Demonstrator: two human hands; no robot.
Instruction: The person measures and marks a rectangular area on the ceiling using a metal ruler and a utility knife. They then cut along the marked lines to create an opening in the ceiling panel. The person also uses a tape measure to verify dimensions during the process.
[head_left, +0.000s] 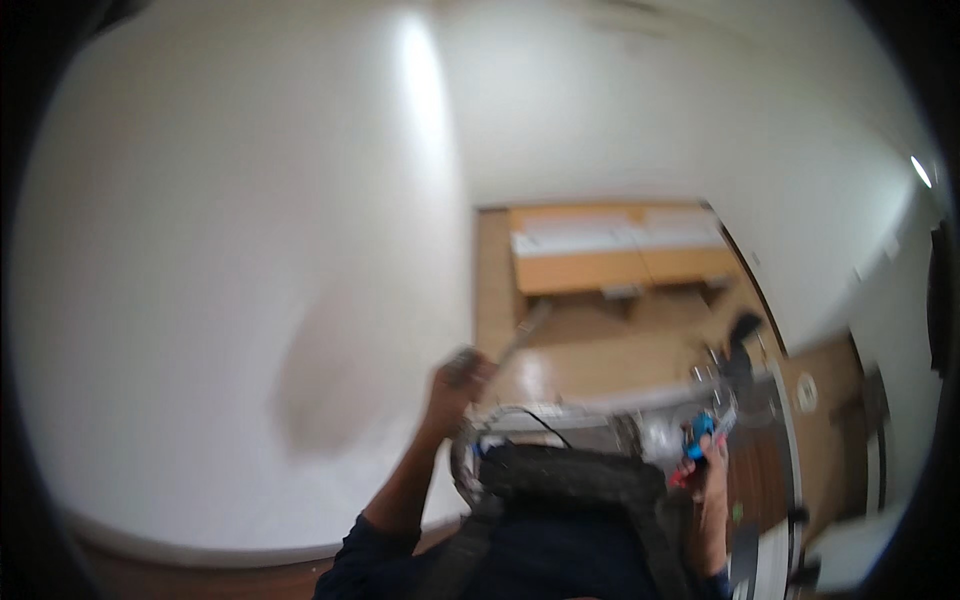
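Observation:
In the middle of the view my left hand [462,388] is raised beside the white wall, its fingers wrapped round a long, thin, pale-grey stick-like tool [522,332]. Its far end slants up to the right, and blur hides its exact kind. Lower right, my right hand [714,458] is closed on a bright blue object [699,434]. A bit of red [682,474] shows beside those fingers; whether it belongs to the blue object I cannot tell. Motion smears both hands.
A white wall [250,250] fills the left side. Before me lies a cluttered grey surface [600,432], with a black cable on it. Farther off stands a low wooden desk [585,270] with white panels. A dark chair-like shape [740,355] stands right, near a brown door [820,400].

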